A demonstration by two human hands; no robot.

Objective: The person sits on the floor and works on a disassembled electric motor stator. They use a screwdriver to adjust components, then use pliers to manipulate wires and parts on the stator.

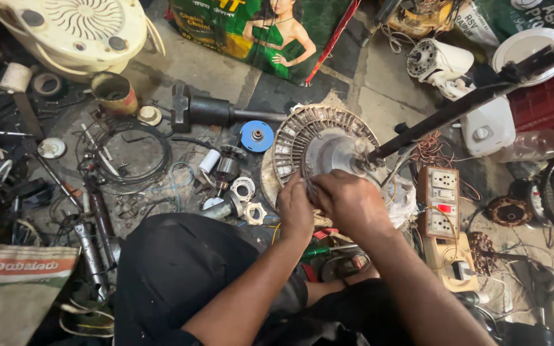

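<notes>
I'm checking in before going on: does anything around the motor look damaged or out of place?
The motor lies stripped open on the floor, its winding ring bare. Both hands, left and right, rest on its near edge. Loose copper wire is tangled beside the switch board. Small parts lie scattered around.

At the top centre of the frame you see a green printed bag point(251, 32) with yellow lettering and a picture of a person. At the lower left lies a folded newspaper point(14, 288) with a red band, and a white and green sack point(520, 16) fills the upper right corner.

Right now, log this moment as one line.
left hand on fan motor | right hand on its lower edge | black rod sticks out right | floor
</notes>
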